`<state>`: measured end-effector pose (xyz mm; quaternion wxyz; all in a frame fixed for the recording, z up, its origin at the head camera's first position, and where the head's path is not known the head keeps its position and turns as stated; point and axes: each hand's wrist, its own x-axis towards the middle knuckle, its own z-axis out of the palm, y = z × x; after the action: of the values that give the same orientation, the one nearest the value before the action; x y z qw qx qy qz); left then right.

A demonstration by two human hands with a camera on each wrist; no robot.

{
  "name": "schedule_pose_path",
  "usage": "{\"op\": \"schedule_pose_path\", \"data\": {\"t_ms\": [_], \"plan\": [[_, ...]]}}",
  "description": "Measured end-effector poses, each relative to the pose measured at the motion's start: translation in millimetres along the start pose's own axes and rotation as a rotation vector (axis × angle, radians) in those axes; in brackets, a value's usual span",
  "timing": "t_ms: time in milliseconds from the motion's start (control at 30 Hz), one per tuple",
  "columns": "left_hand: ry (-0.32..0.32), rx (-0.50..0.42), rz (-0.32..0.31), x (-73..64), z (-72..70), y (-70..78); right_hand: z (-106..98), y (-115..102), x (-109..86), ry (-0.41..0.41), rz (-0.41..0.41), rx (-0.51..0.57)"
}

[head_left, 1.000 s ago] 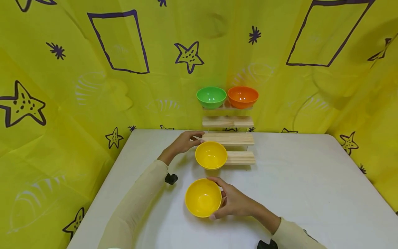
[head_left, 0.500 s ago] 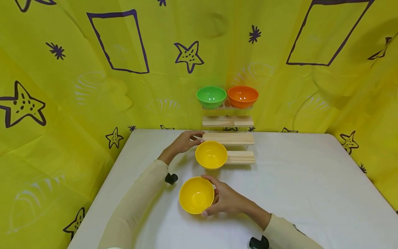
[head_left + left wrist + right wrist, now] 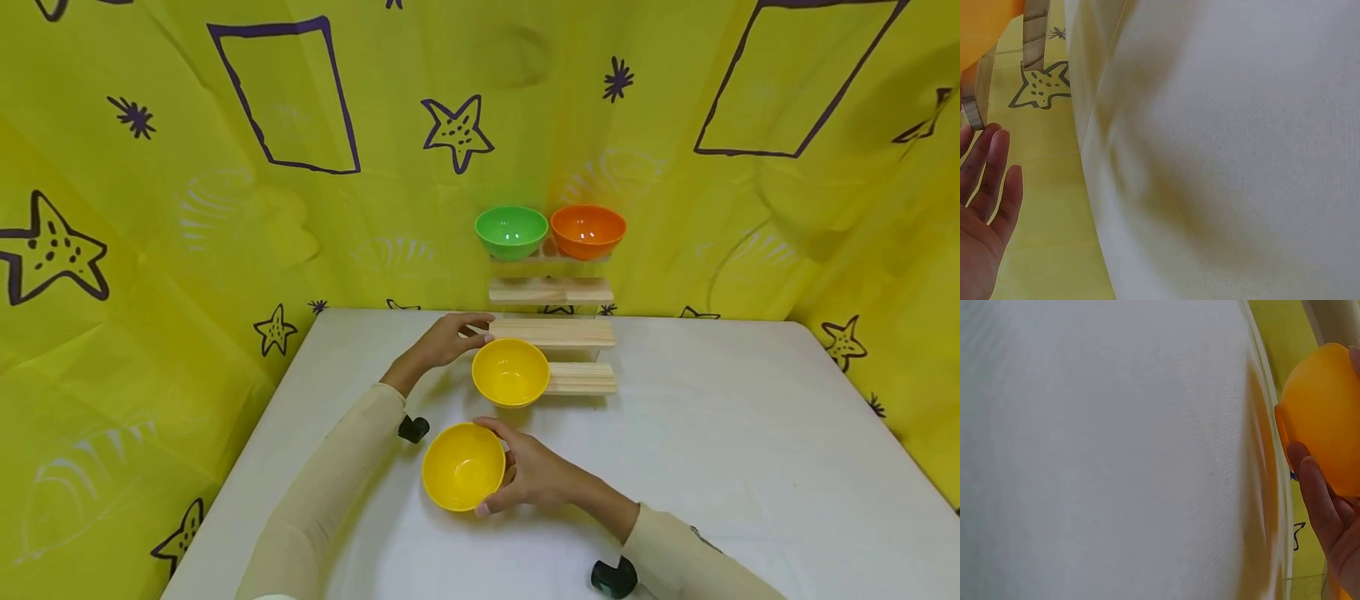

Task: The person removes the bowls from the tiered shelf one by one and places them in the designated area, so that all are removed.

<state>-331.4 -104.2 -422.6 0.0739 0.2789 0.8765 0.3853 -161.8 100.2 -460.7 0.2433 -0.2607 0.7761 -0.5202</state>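
My right hand (image 3: 536, 473) grips a yellow bowl (image 3: 462, 467) by its right side, thumb at the near rim and fingers at the far rim. In the right wrist view, the fingers lie along the outside of this yellow bowl (image 3: 1325, 419). A second yellow bowl (image 3: 510, 372) sits on the lowest step of a stepped wooden stand (image 3: 555, 333), at its left end. My left hand (image 3: 444, 340) holds the left end of the step above, thumb in front and fingers behind. The left wrist view shows the fingers at the plank end (image 3: 974, 114); the thumb is hidden there.
On the top step stand a green bowl (image 3: 512, 232) and an orange bowl (image 3: 588, 232), side by side. The stand is near the back of a white table (image 3: 720, 450). Yellow patterned cloth (image 3: 390, 208) hangs behind and at the sides.
My right hand has moved the held yellow bowl to the left and slightly away from me. The left hand, the stand and the other bowls keep their places.
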Motion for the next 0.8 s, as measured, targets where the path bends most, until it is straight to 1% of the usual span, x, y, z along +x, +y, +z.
{"op": "schedule_pose_path", "data": {"t_ms": [133,233,433,800], "plan": [[-0.001,-0.005,-0.006,1.4,0.7,-1.2,1.9,-0.9,4.0,0.001,-0.003,-0.027],[-0.005,-0.001,-0.009,2.0,1.3,-1.9,3.3,0.1,6.1,-0.007,-0.009,-0.021],[-0.006,-0.005,0.005,2.6,1.0,-1.7,5.3,1.4,7.5,-0.007,-0.011,-0.027],[-0.007,-0.006,-0.011,3.0,-0.4,-1.7,5.1,-1.0,8.0,-0.015,0.021,-0.065]]}}
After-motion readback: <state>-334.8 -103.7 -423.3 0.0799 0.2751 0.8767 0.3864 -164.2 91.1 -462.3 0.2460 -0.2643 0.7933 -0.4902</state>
